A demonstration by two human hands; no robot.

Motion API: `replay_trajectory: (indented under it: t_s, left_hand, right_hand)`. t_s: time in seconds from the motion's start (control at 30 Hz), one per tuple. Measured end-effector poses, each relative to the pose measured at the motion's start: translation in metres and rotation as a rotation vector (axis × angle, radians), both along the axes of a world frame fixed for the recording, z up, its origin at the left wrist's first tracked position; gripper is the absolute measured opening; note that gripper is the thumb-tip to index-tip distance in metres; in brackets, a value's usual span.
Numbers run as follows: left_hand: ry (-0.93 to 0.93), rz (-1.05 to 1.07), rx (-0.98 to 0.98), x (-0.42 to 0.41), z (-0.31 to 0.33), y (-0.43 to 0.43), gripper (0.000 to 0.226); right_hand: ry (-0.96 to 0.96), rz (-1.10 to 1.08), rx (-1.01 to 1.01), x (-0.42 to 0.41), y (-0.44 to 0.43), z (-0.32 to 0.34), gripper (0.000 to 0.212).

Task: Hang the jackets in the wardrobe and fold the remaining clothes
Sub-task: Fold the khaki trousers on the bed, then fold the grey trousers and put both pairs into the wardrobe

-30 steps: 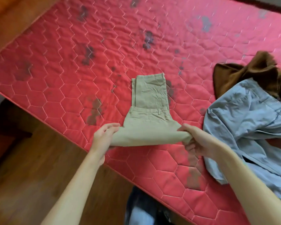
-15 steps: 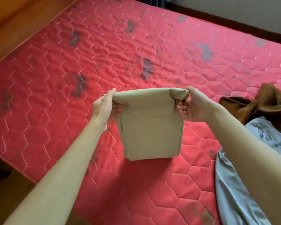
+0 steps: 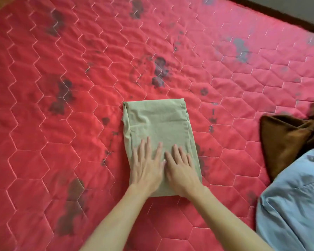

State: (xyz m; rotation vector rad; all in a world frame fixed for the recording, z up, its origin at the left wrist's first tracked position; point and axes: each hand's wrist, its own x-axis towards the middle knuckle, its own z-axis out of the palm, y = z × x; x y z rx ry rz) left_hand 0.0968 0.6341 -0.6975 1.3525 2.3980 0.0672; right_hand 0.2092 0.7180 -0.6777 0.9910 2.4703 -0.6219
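Trousers (image 3: pixel 161 142) lifted half second ago, now folded flat mid-mattress (image 3: pixel 43 124); left hand (image 3: pixel 146 169), right hand (image 3: pixel 182 171) spread, pressing; fold finished

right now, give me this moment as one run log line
step: pressing fold flat | left hand: flat on folded khaki garment | right hand: flat on same | unfolded: blue garment, brown garment
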Motion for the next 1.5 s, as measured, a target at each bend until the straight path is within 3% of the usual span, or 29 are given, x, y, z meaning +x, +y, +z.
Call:
replay_trajectory:
  t_s: [0.13,0.33,0.6,0.77,1.0,1.1,1.2,1.33,1.5]
  left_hand:
    - [0.061,-0.055,-0.004,0.007,-0.041,-0.017,0.068]
    - [0.106,0.058,-0.011,0.014,-0.052,-0.026,0.076]
    - [0.024,0.162,-0.115,0.022,-0.039,-0.053,0.075]
    - [-0.007,0.22,-0.21,0.037,-0.025,-0.064,0.074]
    - [0.075,0.049,-0.092,0.106,0.003,-0.027,0.064]
    - [-0.044,-0.019,0.003,0.162,0.011,-0.003,0.058]
    - [-0.29,0.005,0.121,0.226,0.023,0.019,0.047]
    - [-0.503,0.01,0.1,0.3,0.034,0.047,0.041]
    - [-0.666,0.089,-0.222,0.365,0.025,0.071,0.057]
  right_hand:
    - [0.025,0.078,0.123,0.02,-0.006,-0.04,0.063]
    - [0.064,0.116,0.211,0.046,-0.001,-0.051,0.073]
    - [0.012,-0.03,0.11,0.08,-0.003,-0.041,0.076]
    - [-0.053,-0.21,-0.134,0.104,-0.012,-0.021,0.07]
    - [0.049,-0.272,-0.104,0.179,-0.029,0.014,0.063]
    - [0.075,-0.346,-0.066,0.226,-0.02,0.021,0.059]
    - [0.173,-0.478,0.045,0.281,-0.015,0.028,0.053]
    - [0.141,-0.667,0.192,0.365,-0.007,0.033,0.05]
    - [-0.074,-0.952,0.012,0.459,-0.009,0.03,0.097]
